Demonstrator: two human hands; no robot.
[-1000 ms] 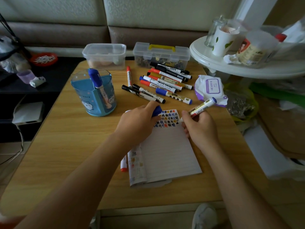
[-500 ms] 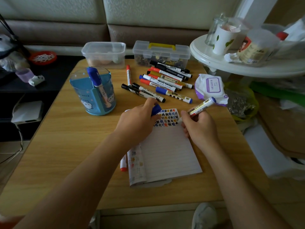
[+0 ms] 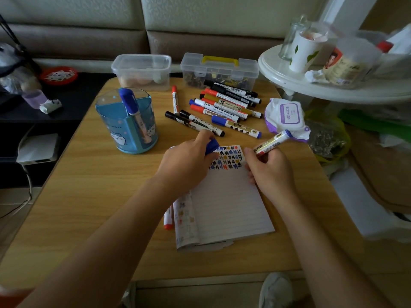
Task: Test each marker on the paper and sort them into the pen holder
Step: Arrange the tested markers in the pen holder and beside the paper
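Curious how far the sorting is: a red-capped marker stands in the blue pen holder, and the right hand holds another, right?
Not quite: in the head view the marker in the pen holder has a blue cap, not red. The right hand does hold another marker.

A: Tip of marker [image 3: 272, 142] hidden behind right grip [image 3: 270, 172]; its label print too small to read.
B: Noted. Most of the blue cap [image 3: 211, 146] is covered by left grip [image 3: 184, 163]. Upper part of red marker [image 3: 168, 220] is hidden under the left forearm [image 3: 124, 230].
A: Contents of box [image 3: 142, 72] unclear through plastic. Bottom edge cuts off the shoe [image 3: 275, 290].
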